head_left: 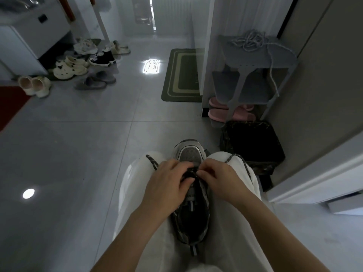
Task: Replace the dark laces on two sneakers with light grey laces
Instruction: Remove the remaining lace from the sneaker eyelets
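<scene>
A grey-and-black mesh sneaker (193, 213) lies on the lap, toe pointed away. Its dark speckled cord lace (152, 162) is pinched at the toe-end eyelets by the left hand (167, 185) and right hand (222, 179), with the loose ends draped over both knees. The lace is judged light, limp and easily gripped, best taken close to an eyelet. The light grey laces (249, 41) are heaped on a grey plastic rack (282, 57), well apart

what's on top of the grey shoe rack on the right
A tangled heap of light grey laces lies on the top shelf of the shoe rack, with one strand hanging down over its edge. Whatever is under the heap is hidden.
</scene>
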`<state>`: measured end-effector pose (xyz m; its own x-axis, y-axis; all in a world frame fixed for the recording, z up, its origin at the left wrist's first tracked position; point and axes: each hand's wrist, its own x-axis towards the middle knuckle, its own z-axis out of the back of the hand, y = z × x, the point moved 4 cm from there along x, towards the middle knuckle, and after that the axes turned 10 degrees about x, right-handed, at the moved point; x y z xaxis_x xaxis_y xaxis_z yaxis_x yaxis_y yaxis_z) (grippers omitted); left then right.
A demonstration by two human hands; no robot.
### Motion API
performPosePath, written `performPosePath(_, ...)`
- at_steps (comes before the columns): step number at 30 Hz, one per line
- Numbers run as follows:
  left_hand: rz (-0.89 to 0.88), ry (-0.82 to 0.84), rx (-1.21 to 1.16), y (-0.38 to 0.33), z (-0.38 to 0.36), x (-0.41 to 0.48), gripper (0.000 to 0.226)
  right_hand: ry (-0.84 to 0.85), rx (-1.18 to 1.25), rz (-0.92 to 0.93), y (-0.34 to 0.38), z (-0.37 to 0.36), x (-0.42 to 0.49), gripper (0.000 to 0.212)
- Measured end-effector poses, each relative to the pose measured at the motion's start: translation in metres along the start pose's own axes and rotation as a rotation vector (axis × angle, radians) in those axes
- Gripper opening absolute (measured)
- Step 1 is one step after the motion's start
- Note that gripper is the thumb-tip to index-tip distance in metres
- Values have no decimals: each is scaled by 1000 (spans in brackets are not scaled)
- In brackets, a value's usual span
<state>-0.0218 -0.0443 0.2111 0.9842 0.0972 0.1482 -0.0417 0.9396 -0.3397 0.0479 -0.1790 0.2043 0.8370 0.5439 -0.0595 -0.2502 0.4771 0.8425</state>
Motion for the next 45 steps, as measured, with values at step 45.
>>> performPosePath(45, 121, 21, -218, -3, -15, -3, 40, 95, -310, 247, 22, 17, 17, 10)
